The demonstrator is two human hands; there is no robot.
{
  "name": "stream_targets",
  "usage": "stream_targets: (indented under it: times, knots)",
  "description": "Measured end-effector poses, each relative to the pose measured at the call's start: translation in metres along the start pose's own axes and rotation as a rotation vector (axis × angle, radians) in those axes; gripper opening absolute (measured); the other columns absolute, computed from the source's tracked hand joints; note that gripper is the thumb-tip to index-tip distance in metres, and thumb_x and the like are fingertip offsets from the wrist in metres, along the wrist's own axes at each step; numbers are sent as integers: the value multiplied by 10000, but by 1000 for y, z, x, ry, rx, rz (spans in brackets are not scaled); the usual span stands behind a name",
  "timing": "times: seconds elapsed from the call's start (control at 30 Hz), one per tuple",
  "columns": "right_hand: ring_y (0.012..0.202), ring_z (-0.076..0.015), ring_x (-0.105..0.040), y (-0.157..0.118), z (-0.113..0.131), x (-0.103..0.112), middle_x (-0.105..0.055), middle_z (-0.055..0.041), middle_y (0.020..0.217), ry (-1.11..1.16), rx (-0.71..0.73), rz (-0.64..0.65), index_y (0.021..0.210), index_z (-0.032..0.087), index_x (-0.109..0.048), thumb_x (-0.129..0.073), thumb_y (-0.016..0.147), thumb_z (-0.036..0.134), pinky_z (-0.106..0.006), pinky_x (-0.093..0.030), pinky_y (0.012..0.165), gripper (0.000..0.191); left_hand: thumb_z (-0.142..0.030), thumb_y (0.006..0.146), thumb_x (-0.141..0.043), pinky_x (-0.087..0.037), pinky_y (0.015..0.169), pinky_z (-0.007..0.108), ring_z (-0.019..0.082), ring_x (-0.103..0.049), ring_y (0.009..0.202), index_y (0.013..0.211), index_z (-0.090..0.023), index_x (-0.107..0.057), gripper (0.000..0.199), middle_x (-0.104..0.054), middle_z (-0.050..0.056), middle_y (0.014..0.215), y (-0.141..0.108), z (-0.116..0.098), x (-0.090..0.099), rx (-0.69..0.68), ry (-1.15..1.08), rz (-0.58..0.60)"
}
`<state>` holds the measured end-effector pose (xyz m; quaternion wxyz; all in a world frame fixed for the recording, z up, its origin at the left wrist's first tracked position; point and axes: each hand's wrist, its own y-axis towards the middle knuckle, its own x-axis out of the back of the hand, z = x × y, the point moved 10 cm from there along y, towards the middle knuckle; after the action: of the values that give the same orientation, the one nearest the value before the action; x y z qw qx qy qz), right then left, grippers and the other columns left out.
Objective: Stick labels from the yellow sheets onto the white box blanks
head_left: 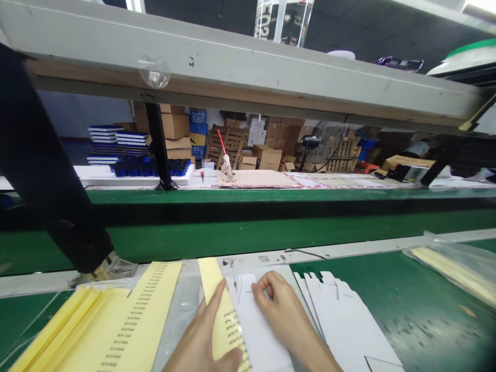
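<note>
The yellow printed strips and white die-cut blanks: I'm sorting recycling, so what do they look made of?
The yellow printed strips look like matte paper or thin card, with black print and no shine. The white die-cut blanks look like stiff matte card, cleanly cut; a coating can't be ruled out.

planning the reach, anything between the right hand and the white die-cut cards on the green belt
Nothing visible does. The right hand rests on a white die-cut card, and the other cards lie to its right on the green conveyor belt, with no object between.
</note>
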<state>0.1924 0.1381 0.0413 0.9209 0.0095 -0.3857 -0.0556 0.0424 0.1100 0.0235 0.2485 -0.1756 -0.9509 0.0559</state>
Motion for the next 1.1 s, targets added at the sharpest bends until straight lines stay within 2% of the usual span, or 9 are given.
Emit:
stream_targets:
  times: [0.13, 0.23, 0.37, 0.6, 0.77, 0.83, 0.93, 1.03, 1.1]
  knots:
    - [592, -156, -441, 2, -11, 2, -461, 24, 647, -20, -66, 36, 664, 229, -369, -414, 795, 350, -266, -306, 540, 185, -130, 615, -509, -208, 1053, 497, 304, -202, 1304, 1371, -69, -170, 830, -268, 146, 1407, 0, 1, 0, 13, 16, 3]
    - [528, -143, -419, 5, -24, 6, -390, 67, 587, 15, -144, 35, 788, 249, -353, -445, 772, 440, -251, -295, 504, 212, -136, 620, -515, -210, 1046, 511, 329, -186, 1304, 1371, -71, -177, 827, -276, 150, 1403, 0, 0, 0, 12, 31, 9]
    - [527, -146, -420, 5, -24, -5, -371, 76, 555, 46, -133, 90, 855, 257, -361, -425, 762, 556, -245, -282, 499, 320, -128, 615, -520, -224, 1035, 512, 347, -199, 1296, 1368, -61, -186, 827, -296, 163, 1390, 0, -1, 0, 4, 65, 14]
    - [500, -107, -328, 6, -25, -21, -333, 76, 553, 306, -74, 193, 762, 237, -399, -350, 833, 443, -222, -246, 458, 223, -172, 624, -530, -204, 1061, 468, 286, -214, 1304, 1363, -82, -214, 808, -289, 142, 1399, 1, 5, 1, -4, -14, -23]
    - [536, -124, -384, 4, -29, -13, -350, 73, 558, 209, -64, 149, 901, 210, -491, -490, 760, 426, -243, -275, 501, 258, -201, 623, -579, -309, 1034, 368, 250, -305, 1272, 1375, -147, -163, 861, -293, 104, 1406, 1, -4, 7, -46, -198, 37]
    - [540, -125, -398, 0, -26, -3, -345, 73, 569, 224, -51, 89, 914, 203, -495, -519, 738, 406, -249, -299, 517, 269, -230, 637, -604, -330, 1022, 366, 250, -318, 1265, 1375, -187, -142, 872, -306, 86, 1404, -3, -15, 14, -46, -264, 66]
    - [605, -150, -499, -6, -39, 26, -482, 32, 665, 447, -108, 15, 954, 217, -477, -499, 746, 440, -264, -380, 554, 305, -294, 680, -611, -178, 1078, 435, 249, -158, 1323, 1363, -261, -158, 821, -253, 26, 1432, -10, -30, 28, -41, -313, 67]
    - [729, -205, -584, -6, -89, 72, -598, -38, 833, 643, -269, -78, 1022, 232, -457, -542, 707, 463, -304, -451, 627, 399, -327, 717, -600, -70, 1071, 511, 271, -163, 1320, 1347, -339, -196, 749, -259, -16, 1429, -14, -32, 38, -21, -254, 57]
    - [749, -251, -596, -3, -129, 105, -617, -80, 851, 588, -364, -157, 1019, 229, -477, -554, 673, 469, -347, -464, 629, 429, -333, 730, -596, -134, 1059, 519, 284, -220, 1302, 1326, -345, -265, 682, -307, -10, 1409, -14, -30, 39, -15, -222, 65]
